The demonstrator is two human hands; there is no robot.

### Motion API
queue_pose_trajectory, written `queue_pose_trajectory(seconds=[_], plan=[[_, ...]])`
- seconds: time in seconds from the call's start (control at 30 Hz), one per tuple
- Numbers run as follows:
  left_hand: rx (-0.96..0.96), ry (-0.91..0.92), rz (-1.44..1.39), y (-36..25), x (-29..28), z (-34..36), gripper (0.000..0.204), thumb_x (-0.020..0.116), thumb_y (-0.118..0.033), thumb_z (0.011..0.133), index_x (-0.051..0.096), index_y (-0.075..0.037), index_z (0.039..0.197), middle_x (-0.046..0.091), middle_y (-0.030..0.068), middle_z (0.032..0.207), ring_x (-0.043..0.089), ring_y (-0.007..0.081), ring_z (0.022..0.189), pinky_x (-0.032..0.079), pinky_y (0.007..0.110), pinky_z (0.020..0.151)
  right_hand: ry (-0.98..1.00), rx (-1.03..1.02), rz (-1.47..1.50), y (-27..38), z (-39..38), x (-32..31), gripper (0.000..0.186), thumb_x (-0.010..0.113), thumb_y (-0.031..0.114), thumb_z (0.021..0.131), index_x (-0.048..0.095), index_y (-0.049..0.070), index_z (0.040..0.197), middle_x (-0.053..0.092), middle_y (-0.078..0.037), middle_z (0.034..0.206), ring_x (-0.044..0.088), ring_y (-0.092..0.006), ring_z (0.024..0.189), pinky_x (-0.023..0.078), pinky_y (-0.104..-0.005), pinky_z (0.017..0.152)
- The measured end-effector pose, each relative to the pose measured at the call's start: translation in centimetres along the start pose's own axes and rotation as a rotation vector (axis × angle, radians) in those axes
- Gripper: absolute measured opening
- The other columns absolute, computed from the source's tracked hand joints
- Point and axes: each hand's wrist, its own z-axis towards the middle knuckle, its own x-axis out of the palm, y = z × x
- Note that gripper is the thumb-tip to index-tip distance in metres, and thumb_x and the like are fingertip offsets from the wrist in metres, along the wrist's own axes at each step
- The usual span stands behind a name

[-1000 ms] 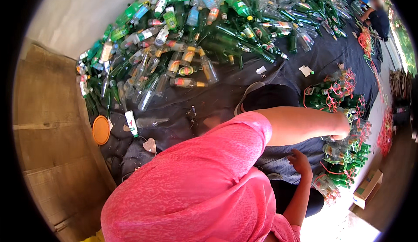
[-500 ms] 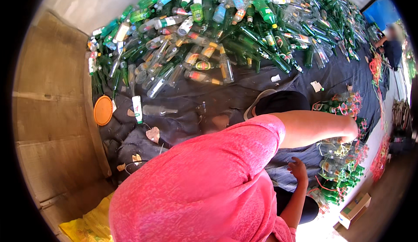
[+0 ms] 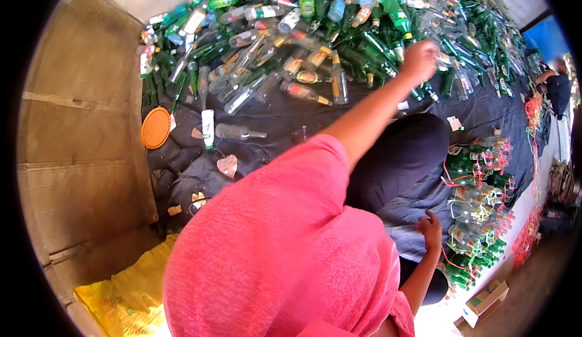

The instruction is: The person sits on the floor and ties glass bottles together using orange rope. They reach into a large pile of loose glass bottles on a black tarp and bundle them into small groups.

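My left hand [image 3: 420, 61] reaches out over the front of a large pile of loose bottles [image 3: 339, 79], green and clear. Its fingers are curled closed among the bottles, and what they hold, if anything, is hidden. By my bent knee, my right hand [image 3: 430, 231] is held up with its fingers apart and holds nothing. Just to its right stand several bundles of bottles [image 3: 479, 206], tied round with pink and pale green string. My dark-trousered leg [image 3: 397, 161] lies between the pile and the bundles.
A black sheet [image 3: 279, 119] covers the floor, with an orange lid [image 3: 156, 128], a clear bottle [image 3: 240, 132] and a white-labelled bottle [image 3: 208, 128] on it. Cardboard [image 3: 85, 131] lines the left. Loose pink string [image 3: 526, 237] and a carton [image 3: 485, 303] lie right. Another person [image 3: 555, 88] is far right.
My left hand has gone from the tied bundles at right up to the loose pile. My right hand stays near the bundles, slightly shifted in view. The whole view has tilted a little.
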Motion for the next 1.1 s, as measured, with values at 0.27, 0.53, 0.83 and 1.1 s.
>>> queue_pose_trajectory(seconds=[0.27, 0.53, 0.83, 1.1], plan=[[-0.389, 1.143, 1.089, 11.7, -37.4, -33.2, 0.029, 0.051, -0.021, 0.091, 0.07, 0.001, 0.087, 0.069, 0.0264, 0.087, 0.068, 0.0446, 0.084, 0.055, 0.052, 0.075, -0.083, 0.115, 0.313, 1.6, -2.0, -1.0, 0.054, 0.06, 0.015, 0.097, 0.045, -0.003, 0.145, 0.066, -0.011, 0.105, 0.063, -0.013, 0.076, 0.05, -0.0252, 0.063], [-0.968, 1.516, 0.997, 9.3, -47.0, -44.4, 0.019, 0.06, -0.016, 0.081, 0.073, -0.004, 0.075, 0.07, 0.0169, 0.071, 0.068, 0.033, 0.058, 0.055, 0.045, 0.057, -0.016, 0.152, 0.316, 1.1, -1.0, -0.1, 0.05, 0.061, 0.018, 0.098, 0.047, 0.002, 0.144, 0.067, -0.01, 0.108, 0.067, -0.0134, 0.083, 0.057, -0.0255, 0.068], [-0.975, 0.457, 1.351, 9.7, -46.1, -33.1, 0.028, 0.06, -0.014, 0.086, 0.069, -0.01, 0.113, 0.046, 0.0216, 0.146, 0.063, 0.0436, 0.113, 0.052, 0.051, 0.094, -0.046, 0.219, 0.26, -0.9, -1.4, -0.1, 0.049, 0.06, 0.021, 0.098, 0.049, 0.004, 0.143, 0.067, -0.008, 0.108, 0.068, -0.0159, 0.086, 0.056, -0.0273, 0.069], [-1.001, 0.682, 1.385, 12.7, -50.2, -33.4, 0.054, 0.053, -0.013, 0.093, 0.044, -0.018, 0.146, 0.045, 0.0204, 0.147, 0.053, 0.0432, 0.128, 0.047, 0.051, 0.104, -0.02, 0.24, 0.268, -0.3, -2.4, 2.1, 0.055, 0.06, 0.023, 0.094, 0.05, 0.001, 0.143, 0.068, -0.008, 0.106, 0.067, -0.018, 0.088, 0.054, -0.03, 0.073]])
